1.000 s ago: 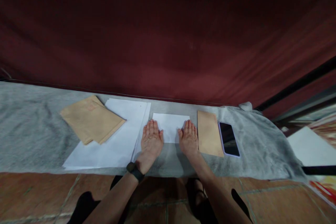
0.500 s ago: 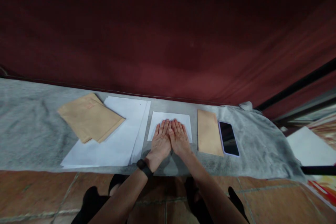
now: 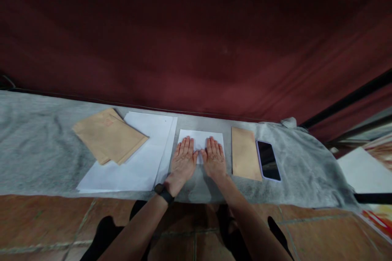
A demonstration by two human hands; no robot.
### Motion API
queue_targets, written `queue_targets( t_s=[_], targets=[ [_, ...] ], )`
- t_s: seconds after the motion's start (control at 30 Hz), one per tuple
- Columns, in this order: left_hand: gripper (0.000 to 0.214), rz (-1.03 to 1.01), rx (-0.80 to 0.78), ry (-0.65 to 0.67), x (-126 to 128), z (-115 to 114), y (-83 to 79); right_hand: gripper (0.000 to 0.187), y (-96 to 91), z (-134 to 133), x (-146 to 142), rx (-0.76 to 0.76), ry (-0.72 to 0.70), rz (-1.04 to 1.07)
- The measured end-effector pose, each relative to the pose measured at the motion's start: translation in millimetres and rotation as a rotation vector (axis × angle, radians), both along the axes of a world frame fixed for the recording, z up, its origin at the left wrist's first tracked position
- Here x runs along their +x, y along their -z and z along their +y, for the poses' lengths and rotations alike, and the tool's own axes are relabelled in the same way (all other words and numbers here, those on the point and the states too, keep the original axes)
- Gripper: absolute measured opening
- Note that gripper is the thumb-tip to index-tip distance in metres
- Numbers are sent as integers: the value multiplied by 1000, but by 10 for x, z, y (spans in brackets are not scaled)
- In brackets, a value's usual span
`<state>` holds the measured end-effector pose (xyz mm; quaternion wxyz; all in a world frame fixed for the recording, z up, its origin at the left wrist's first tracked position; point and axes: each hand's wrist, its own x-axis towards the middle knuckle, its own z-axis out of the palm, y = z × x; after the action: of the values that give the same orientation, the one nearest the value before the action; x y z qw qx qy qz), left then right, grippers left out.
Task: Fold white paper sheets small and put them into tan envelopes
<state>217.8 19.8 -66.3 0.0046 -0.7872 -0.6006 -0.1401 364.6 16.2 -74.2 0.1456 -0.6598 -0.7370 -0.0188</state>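
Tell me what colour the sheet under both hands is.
White; the sheet lies on grey cloth, seen best in the head view.

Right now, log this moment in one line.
left hand flat on small white paper sheet | right hand flat on it | tan paper envelope alongside

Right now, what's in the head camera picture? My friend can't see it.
The left hand and the right hand rest flat, side by side, on a small white paper on a grey cloth. Left of them lie white sheets with brown envelopes on top; right of them, a single envelope and a phone. A red curtain hangs behind.
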Motion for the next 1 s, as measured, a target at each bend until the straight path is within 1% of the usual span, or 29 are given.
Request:
queue_targets(
  t_s=[0.17, 0.33, 0.6, 0.73, 0.87, 0.93, 1.0],
  targets=[
    [59, -9, 2, -48, -53, -9, 33, 61, 53, -12, 74, 71, 31, 17],
    [59, -22, 8, -62, -97, -24, 55, 61, 87, -28, 149, 115, 53, 18],
    [59, -35, 10, -78, -122, -47, 80, 60, 114, -49, 225, 128, 79, 13],
    [60, -45, 5, -93, -140, -64, 65, 60, 97, -67, 238, 132, 80, 6],
    [60, -65, 26, -91, -129, -67, 1, 59, 47, -66, 232, 138, 103, 26],
    [60, -72, 33, -59, -83, -55, -38, 57, -3, -39, 199, 120, 100, 45],
    [59, -78, 30, 3, -9, -30, -67, 56, -60, 4, 140, 84, 54, 70]
  ],
)
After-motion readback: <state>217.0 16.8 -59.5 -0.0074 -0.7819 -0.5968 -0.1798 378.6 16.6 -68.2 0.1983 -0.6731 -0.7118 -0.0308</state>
